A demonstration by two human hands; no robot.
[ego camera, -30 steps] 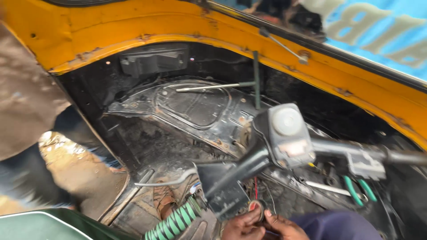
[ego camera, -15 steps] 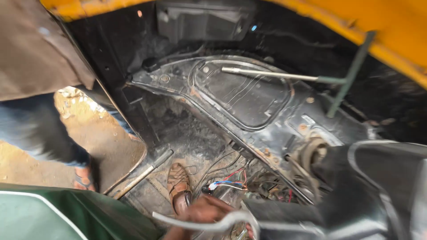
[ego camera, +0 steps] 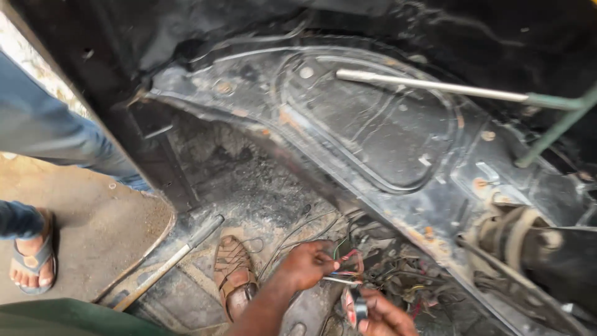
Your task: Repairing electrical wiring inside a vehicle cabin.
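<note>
1. From my head view I look down into the stripped, dirty black front shell of a vehicle [ego camera: 373,130]; my two hands work low in the frame, near six o'clock.
2. My left hand [ego camera: 308,264] has its grip closed in a pinch on a small bundle of coloured wires [ego camera: 348,264], with red, green and blue strands showing just past my fingertips.
3. My right hand [ego camera: 382,314] sits just beside it, toward five o'clock, with its grip closed around a small dark roll of tape [ego camera: 359,306]; the wire ends lie between the two hands.
4. The wires run out of a tangled loom [ego camera: 404,283] on the floor of the shell, at about four o'clock from my left hand.
5. My foot in a brown strapped sandal [ego camera: 233,274] rests on the floor at nine o'clock from the left hand, close by.
6. A long metal rod [ego camera: 171,261] lies slanted on the floor edge, further toward nine o'clock.
7. A silver bar [ego camera: 429,84] crosses the curved panel at one o'clock, meeting a green tube [ego camera: 556,127].
8. Another person stands outside at the left edge: a leg in blue jeans [ego camera: 56,134] and a foot in a grey flip-flop [ego camera: 31,258] on the sandy ground.
</note>
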